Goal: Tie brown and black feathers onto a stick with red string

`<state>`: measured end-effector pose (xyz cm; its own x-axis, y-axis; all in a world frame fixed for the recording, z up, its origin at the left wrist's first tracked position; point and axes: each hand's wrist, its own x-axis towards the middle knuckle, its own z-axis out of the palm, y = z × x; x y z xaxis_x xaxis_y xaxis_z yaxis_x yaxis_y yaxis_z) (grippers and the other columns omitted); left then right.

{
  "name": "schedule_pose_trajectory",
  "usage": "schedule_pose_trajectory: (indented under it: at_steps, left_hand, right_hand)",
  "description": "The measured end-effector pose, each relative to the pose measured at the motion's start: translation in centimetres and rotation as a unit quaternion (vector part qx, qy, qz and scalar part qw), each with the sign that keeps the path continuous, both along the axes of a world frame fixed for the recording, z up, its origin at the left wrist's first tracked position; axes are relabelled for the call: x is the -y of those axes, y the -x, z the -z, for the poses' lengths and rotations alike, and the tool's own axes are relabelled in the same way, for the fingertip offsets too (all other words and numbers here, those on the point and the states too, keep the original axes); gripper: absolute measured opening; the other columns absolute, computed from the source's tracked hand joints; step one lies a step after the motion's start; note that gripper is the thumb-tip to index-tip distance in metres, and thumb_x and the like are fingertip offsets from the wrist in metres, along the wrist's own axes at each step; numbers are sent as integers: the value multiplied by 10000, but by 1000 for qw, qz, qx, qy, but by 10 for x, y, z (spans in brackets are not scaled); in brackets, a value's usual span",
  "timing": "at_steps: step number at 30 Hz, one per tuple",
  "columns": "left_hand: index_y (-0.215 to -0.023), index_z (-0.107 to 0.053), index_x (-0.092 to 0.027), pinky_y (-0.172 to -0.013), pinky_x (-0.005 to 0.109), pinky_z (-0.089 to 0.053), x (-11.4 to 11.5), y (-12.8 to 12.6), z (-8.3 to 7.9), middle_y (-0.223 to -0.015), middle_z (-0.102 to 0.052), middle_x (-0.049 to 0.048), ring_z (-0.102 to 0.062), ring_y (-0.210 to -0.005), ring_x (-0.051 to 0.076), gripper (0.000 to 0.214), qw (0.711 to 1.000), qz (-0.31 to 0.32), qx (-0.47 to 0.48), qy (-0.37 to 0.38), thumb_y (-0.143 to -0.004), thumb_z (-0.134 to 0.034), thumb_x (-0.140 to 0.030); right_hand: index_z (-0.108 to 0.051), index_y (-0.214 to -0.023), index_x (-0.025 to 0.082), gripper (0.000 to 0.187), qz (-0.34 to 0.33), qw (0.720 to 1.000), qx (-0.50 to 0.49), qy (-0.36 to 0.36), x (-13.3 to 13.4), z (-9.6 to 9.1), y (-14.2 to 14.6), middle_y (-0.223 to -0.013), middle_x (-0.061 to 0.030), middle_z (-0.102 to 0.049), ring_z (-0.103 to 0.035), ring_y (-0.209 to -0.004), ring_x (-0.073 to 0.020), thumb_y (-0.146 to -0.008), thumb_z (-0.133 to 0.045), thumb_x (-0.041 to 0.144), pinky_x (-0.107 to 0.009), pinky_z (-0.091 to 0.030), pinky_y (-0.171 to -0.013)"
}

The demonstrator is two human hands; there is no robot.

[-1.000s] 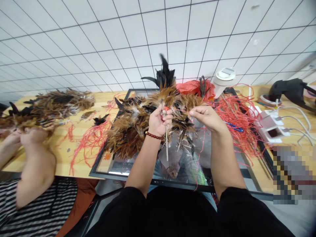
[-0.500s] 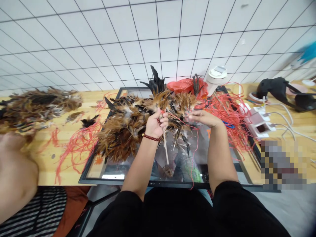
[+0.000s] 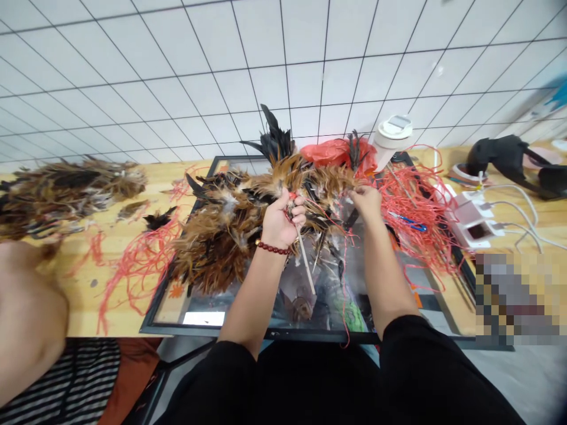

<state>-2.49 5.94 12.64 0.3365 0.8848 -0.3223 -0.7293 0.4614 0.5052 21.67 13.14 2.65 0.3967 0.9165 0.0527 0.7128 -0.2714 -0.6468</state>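
My left hand [image 3: 283,221] is closed around a thin pale stick [image 3: 305,262], which slants down toward the glass. Brown feathers and tall black feathers [image 3: 272,139] fan out above that fist. Red string [image 3: 344,283] runs right from the hand and hangs down over the front edge. At the right side of the brown feather pile [image 3: 212,260], my right hand [image 3: 367,202] has its fingers pinched together. A small dark piece lies just under those fingertips; what they grip is too small to make out.
Beneath the pile is a black-framed glass panel [image 3: 266,330]. Tangled red strings [image 3: 427,206] lie right, with a blue-handled tool [image 3: 410,222]. Behind stand a red plastic bag [image 3: 332,152] and white cup [image 3: 392,139]. White chargers [image 3: 473,224] sit right; another person's arm [image 3: 31,301] rests left.
My right hand has gone from flat, outstretched fingers to a pinch beside the feathers. The left hand keeps hold of the stick, whose lower end has swung slightly right.
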Motion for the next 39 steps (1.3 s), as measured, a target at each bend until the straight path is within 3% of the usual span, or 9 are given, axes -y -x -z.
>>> schedule_pose_trajectory:
  at_steps: [3, 5, 9, 13, 17, 26, 31, 36, 39]
  left_hand:
    - [-813, -563, -142, -396, 118, -313, -4, -6, -2, -692, -480, -10, -414, -486, 24, 295, 1000, -2, 2, -12, -972, -501, -382]
    - [-826, -565, -140, -389, 119, -299, -6, -12, -1, -703, -486, -8, -416, -493, 26, 280, 1000, 9, 10, -20, -965, -519, -379]
    - [-843, -573, -131, -386, 120, -276, -5, -19, 2, -709, -500, -3, -417, -492, 26, 263, 998, 48, 31, -40, -969, -511, -354]
    - [-783, -538, -145, -384, 137, -277, -1, -21, 3, -676, -525, -6, -447, -478, 42, 247, 999, 26, 5, -27, -949, -545, -328]
    - [-768, -498, -162, -380, 149, -282, 2, -25, 5, -637, -500, -32, -478, -471, 58, 236, 999, 12, -29, -40, -887, -644, -305]
    - [-799, -458, -172, -387, 97, -187, 14, -30, 0, -685, -478, -63, -403, -463, 0, 449, 989, 13, -77, -125, -679, -848, -359]
    - [-800, -431, -179, -393, 102, -154, 15, -26, -7, -670, -453, -77, -335, -441, -17, 463, 981, -6, -103, -166, -680, -837, -364]
    - [-796, -394, -191, -400, 122, -146, 9, -16, -9, -674, -447, -79, -313, -436, -10, 445, 970, -12, -163, -181, -731, -792, -380]
    - [-841, -394, -206, -417, 136, -183, 2, -8, 0, -662, -436, -88, -311, -430, 8, 374, 949, -38, -242, -198, -789, -738, -343]
  right_hand:
    - [-640, -660, 151, 253, -22, 990, -127, -63, 11, -27, -15, -600, -27, -599, -527, -596, -152, -713, -660, 397, -280, -391, -585]
    - [-603, -646, 160, 280, -69, 959, -258, -96, 24, -53, -10, -568, -4, -560, -463, -524, -111, -670, -716, 415, -261, -362, -524]
    - [-639, -704, 155, 356, -220, 857, -458, -85, 52, -94, 33, -660, -28, -635, -488, -520, -81, -619, -810, 456, -226, -388, -486]
    - [-664, -744, 153, 417, -274, 812, -512, -59, 64, -102, 76, -680, -13, -657, -538, -534, -86, -542, -885, 443, -226, -454, -492]
    - [-676, -794, 162, 467, -271, 824, -496, -47, 65, -96, 88, -721, -22, -670, -602, -560, -136, -530, -893, 479, -285, -524, -523]
    - [-670, -786, 179, 481, -268, 845, -445, -129, 60, -93, 83, -800, -33, -685, -617, -737, -174, -527, -880, 525, -321, -518, -733]
    - [-633, -848, 198, 438, -270, 861, -389, -186, 58, -92, 78, -839, -24, -639, -578, -787, -152, -658, -800, 555, -297, -487, -775]
    - [-598, -862, 177, 431, -406, 833, -375, -18, 62, -95, 73, -678, 15, -541, -468, -607, -102, -772, -685, 590, -242, -407, -591]
    - [-620, -780, 152, 418, -409, 858, -309, -17, 68, -101, 72, -623, 21, -512, -428, -580, -94, -828, -619, 566, -242, -360, -578]
